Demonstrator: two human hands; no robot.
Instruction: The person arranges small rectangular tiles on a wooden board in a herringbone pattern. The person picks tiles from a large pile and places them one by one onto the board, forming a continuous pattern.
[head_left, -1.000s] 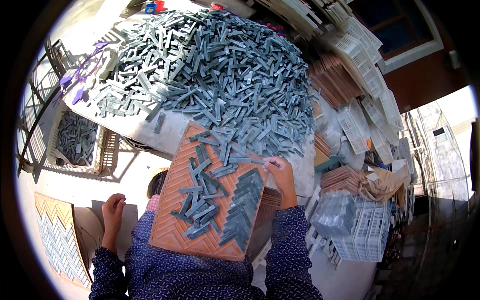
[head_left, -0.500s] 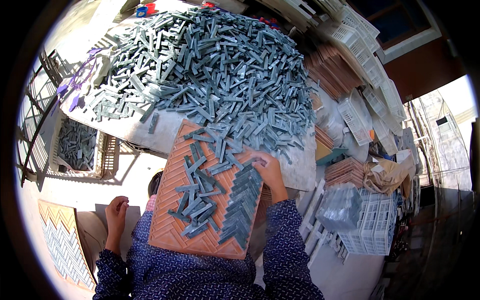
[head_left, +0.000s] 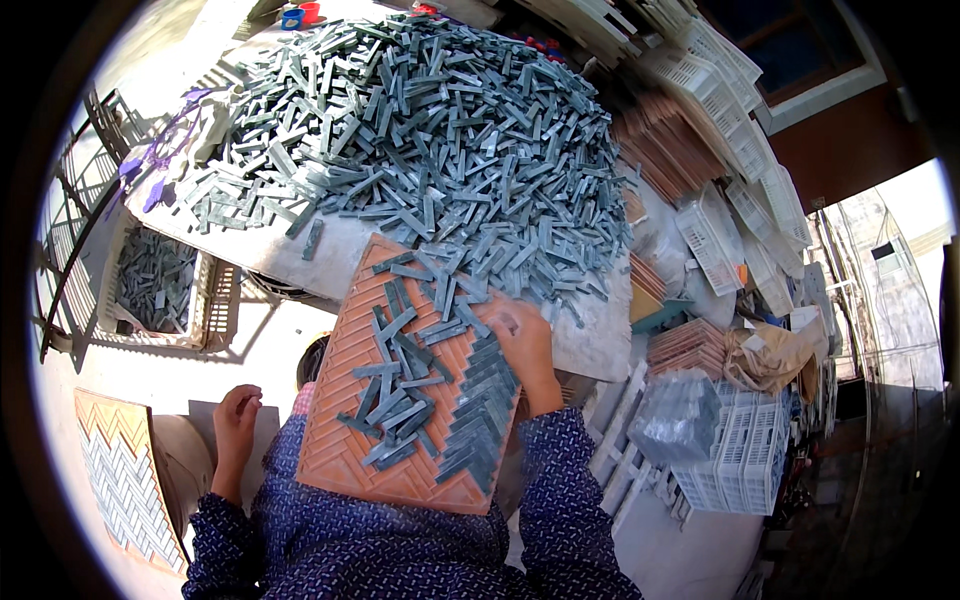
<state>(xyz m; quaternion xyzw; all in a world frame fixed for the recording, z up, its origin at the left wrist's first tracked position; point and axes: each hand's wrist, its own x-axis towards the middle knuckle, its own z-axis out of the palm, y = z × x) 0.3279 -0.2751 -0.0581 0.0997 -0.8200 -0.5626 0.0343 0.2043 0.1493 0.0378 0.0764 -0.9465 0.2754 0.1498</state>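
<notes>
An orange herringbone-grooved tray (head_left: 325, 425) leans across my lap and against the table edge. Dark green-grey stone strips (head_left: 474, 425) lie fitted in a zigzag band along its right side. Loose strips (head_left: 400, 400) are heaped over its middle and top. At the upper end of the band is my right hand (head_left: 528, 350), its fingers bent down among the strips; blur and the hand itself hide what they grip. My left hand (head_left: 236, 430) is held off the tray to the left, fingers curled toward the thumb, with anything inside too small to see.
A big pile of strips (head_left: 430, 130) covers the table (head_left: 590, 340) ahead. A crate of strips (head_left: 205, 300) stands on the left, above another tray (head_left: 95, 415) with pale strips. White crates (head_left: 735, 450) and stacked orange trays (head_left: 690, 345) are on the right.
My right hand has moved slightly left over the upper strips, its fingers tucked further under and blurred. My left hand has barely moved.
</notes>
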